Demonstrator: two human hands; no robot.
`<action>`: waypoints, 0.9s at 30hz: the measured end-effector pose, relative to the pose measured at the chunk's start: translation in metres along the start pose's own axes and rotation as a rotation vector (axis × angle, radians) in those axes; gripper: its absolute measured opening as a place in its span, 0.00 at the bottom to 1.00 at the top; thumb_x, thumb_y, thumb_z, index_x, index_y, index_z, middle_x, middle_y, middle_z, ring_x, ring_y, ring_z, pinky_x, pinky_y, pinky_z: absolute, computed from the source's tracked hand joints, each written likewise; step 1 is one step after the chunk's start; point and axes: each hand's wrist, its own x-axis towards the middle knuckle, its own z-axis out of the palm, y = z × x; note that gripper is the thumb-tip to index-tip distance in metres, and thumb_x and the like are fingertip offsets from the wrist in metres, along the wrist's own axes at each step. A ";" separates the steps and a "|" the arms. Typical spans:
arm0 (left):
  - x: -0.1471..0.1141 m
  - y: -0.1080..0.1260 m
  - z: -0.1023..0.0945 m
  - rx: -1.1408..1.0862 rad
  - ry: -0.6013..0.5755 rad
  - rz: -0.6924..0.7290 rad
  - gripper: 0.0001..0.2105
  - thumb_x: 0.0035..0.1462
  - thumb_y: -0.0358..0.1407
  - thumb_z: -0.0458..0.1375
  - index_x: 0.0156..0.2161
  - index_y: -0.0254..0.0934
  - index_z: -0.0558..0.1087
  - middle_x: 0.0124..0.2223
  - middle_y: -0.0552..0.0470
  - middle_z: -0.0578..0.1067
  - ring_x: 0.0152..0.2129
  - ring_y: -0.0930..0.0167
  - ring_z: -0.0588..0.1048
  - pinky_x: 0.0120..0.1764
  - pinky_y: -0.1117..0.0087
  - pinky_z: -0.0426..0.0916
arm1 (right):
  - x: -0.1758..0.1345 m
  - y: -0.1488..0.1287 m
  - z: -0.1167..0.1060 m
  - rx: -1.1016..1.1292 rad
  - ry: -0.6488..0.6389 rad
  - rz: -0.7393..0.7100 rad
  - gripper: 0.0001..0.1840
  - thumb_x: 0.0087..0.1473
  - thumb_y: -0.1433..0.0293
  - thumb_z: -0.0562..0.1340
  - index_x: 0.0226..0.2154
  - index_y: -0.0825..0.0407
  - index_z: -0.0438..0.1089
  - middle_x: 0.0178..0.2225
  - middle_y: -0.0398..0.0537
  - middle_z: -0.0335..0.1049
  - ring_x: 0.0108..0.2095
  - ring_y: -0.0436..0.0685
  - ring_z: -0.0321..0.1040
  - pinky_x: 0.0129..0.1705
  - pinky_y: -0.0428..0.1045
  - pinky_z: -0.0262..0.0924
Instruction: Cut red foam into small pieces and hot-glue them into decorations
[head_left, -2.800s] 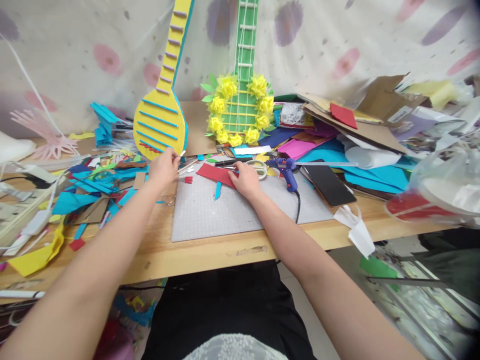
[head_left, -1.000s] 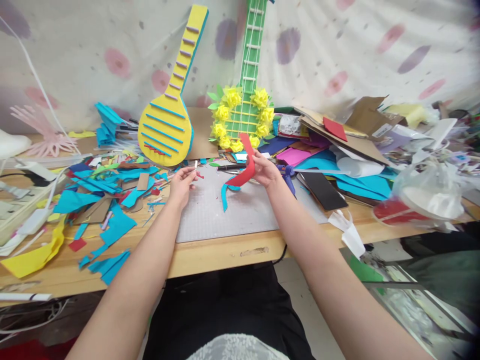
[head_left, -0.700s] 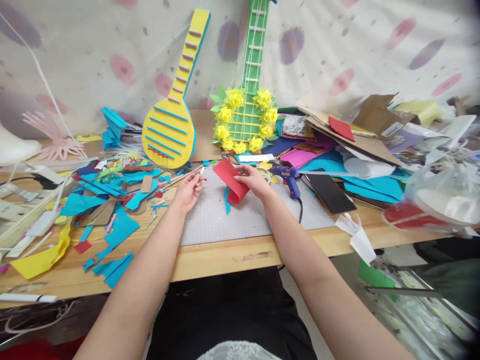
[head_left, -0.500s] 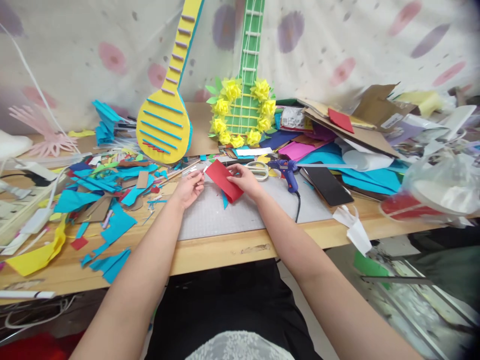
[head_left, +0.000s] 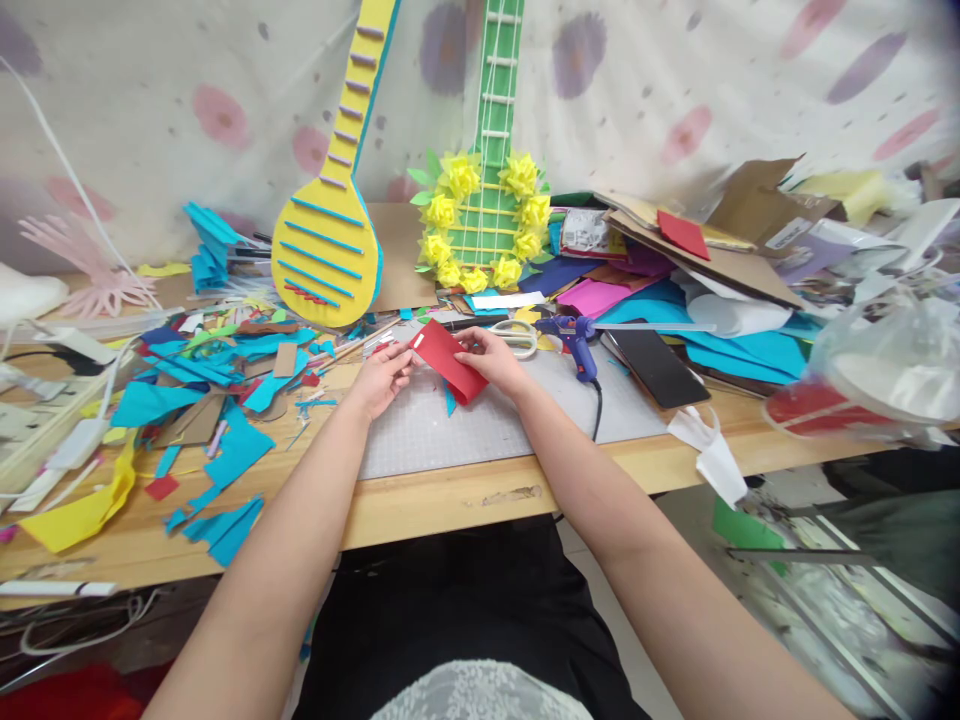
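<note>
Shifted since half a second ago: small white oblong piece (head_left: 418,341), now over the upper-left end of a red rectangular felt-like sheet (head_left: 448,365). Sheet's long axis, by my remote feed: upper left to lower right. Left hand (head_left: 379,380): nearer the piece; whether its grip pinches, I cannot tell. Right hand (head_left: 493,360): pinching sheet's upper-right edge. Beneath: grey gridded mat (head_left: 420,435).
</note>
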 end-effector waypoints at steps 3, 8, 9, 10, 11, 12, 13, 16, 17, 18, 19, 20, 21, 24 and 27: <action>-0.001 0.002 0.002 0.026 0.034 0.013 0.05 0.45 0.26 0.61 0.30 0.31 0.71 0.24 0.53 0.68 0.16 0.83 0.60 0.15 0.84 0.49 | 0.000 0.002 0.001 0.011 -0.014 0.008 0.15 0.41 0.70 0.61 0.36 0.53 0.67 0.32 0.42 0.66 0.27 0.47 0.60 0.33 0.45 0.57; -0.001 0.002 0.004 0.109 0.089 0.046 0.05 0.44 0.27 0.62 0.30 0.31 0.71 0.22 0.54 0.68 0.15 0.83 0.60 0.15 0.84 0.49 | 0.000 0.003 0.001 0.025 -0.015 0.025 0.16 0.41 0.70 0.61 0.37 0.52 0.66 0.33 0.41 0.66 0.27 0.46 0.60 0.33 0.46 0.58; -0.001 0.002 0.004 0.132 0.106 0.059 0.05 0.44 0.27 0.61 0.30 0.31 0.72 0.22 0.54 0.68 0.15 0.83 0.60 0.15 0.83 0.49 | 0.000 0.002 0.001 0.028 -0.016 0.026 0.16 0.41 0.69 0.61 0.38 0.52 0.66 0.34 0.41 0.66 0.27 0.46 0.60 0.33 0.46 0.58; -0.001 0.001 0.004 0.156 0.121 0.074 0.05 0.44 0.26 0.61 0.30 0.31 0.72 0.22 0.55 0.68 0.15 0.82 0.60 0.15 0.83 0.50 | -0.001 0.001 0.001 0.033 -0.015 0.022 0.16 0.41 0.69 0.61 0.38 0.52 0.66 0.34 0.42 0.66 0.27 0.46 0.61 0.34 0.46 0.58; 0.000 0.000 0.004 0.181 0.131 0.092 0.05 0.44 0.26 0.60 0.30 0.31 0.73 0.21 0.55 0.68 0.15 0.82 0.60 0.15 0.83 0.50 | -0.001 -0.001 0.000 0.037 -0.013 0.014 0.17 0.41 0.69 0.61 0.38 0.53 0.65 0.35 0.42 0.66 0.27 0.46 0.61 0.34 0.46 0.58; 0.000 0.000 0.003 0.204 0.141 0.111 0.05 0.45 0.26 0.60 0.31 0.31 0.73 0.21 0.55 0.68 0.15 0.82 0.60 0.15 0.82 0.50 | -0.002 -0.002 0.000 0.041 -0.008 0.006 0.18 0.41 0.69 0.61 0.38 0.53 0.65 0.34 0.42 0.65 0.27 0.46 0.60 0.34 0.46 0.58; 0.001 -0.001 0.003 0.225 0.148 0.130 0.05 0.45 0.25 0.59 0.31 0.31 0.74 0.21 0.55 0.68 0.15 0.82 0.60 0.15 0.82 0.51 | -0.002 -0.003 -0.001 0.042 -0.001 -0.001 0.18 0.40 0.69 0.62 0.39 0.53 0.65 0.34 0.42 0.65 0.27 0.46 0.60 0.34 0.46 0.58; 0.003 -0.003 0.001 0.261 0.181 0.184 0.06 0.45 0.25 0.58 0.31 0.32 0.75 0.21 0.56 0.68 0.14 0.81 0.59 0.15 0.81 0.52 | -0.003 -0.005 -0.001 0.053 -0.004 0.014 0.20 0.40 0.69 0.62 0.40 0.53 0.64 0.33 0.41 0.64 0.26 0.46 0.59 0.33 0.46 0.58; 0.004 -0.004 0.000 0.272 0.198 0.200 0.06 0.45 0.26 0.58 0.31 0.32 0.75 0.21 0.56 0.68 0.14 0.81 0.59 0.15 0.81 0.52 | -0.003 -0.004 -0.001 0.061 -0.018 0.025 0.21 0.40 0.68 0.62 0.40 0.52 0.63 0.33 0.41 0.64 0.26 0.46 0.60 0.33 0.46 0.58; 0.004 -0.004 0.000 0.288 0.218 0.216 0.06 0.45 0.26 0.59 0.31 0.33 0.75 0.21 0.55 0.69 0.13 0.81 0.59 0.15 0.80 0.52 | -0.003 -0.003 -0.001 0.071 -0.036 0.034 0.21 0.40 0.68 0.62 0.41 0.52 0.63 0.33 0.41 0.64 0.27 0.46 0.60 0.32 0.46 0.58; 0.005 -0.005 -0.001 0.308 0.237 0.233 0.06 0.45 0.26 0.59 0.31 0.33 0.75 0.21 0.55 0.69 0.13 0.81 0.59 0.15 0.80 0.52 | -0.003 -0.002 -0.001 0.081 -0.051 0.039 0.21 0.40 0.68 0.62 0.40 0.52 0.63 0.32 0.41 0.64 0.27 0.47 0.61 0.31 0.46 0.57; 0.005 -0.005 -0.002 0.333 0.253 0.249 0.06 0.46 0.26 0.58 0.31 0.33 0.76 0.22 0.55 0.70 0.12 0.81 0.59 0.15 0.79 0.52 | -0.003 -0.001 0.000 0.087 -0.063 0.041 0.20 0.40 0.68 0.63 0.40 0.52 0.64 0.32 0.41 0.64 0.28 0.48 0.61 0.31 0.46 0.58; 0.006 -0.005 -0.003 0.362 0.263 0.265 0.06 0.46 0.26 0.58 0.32 0.33 0.76 0.22 0.55 0.70 0.12 0.81 0.59 0.15 0.79 0.51 | -0.002 -0.001 0.000 0.093 -0.071 0.042 0.20 0.40 0.68 0.63 0.40 0.52 0.64 0.31 0.41 0.64 0.28 0.48 0.62 0.32 0.46 0.58; 0.006 -0.006 -0.005 0.441 0.269 0.315 0.08 0.48 0.26 0.57 0.34 0.34 0.76 0.24 0.55 0.71 0.11 0.81 0.59 0.15 0.78 0.51 | -0.002 0.001 0.000 0.125 -0.082 0.055 0.19 0.40 0.68 0.63 0.39 0.51 0.64 0.30 0.40 0.65 0.30 0.49 0.63 0.32 0.45 0.58; 0.007 -0.007 -0.007 0.494 0.281 0.356 0.09 0.48 0.26 0.56 0.34 0.35 0.76 0.24 0.55 0.72 0.11 0.80 0.60 0.15 0.77 0.53 | -0.003 0.001 0.000 0.183 -0.110 0.063 0.19 0.41 0.67 0.64 0.39 0.51 0.65 0.30 0.40 0.66 0.30 0.49 0.64 0.32 0.45 0.59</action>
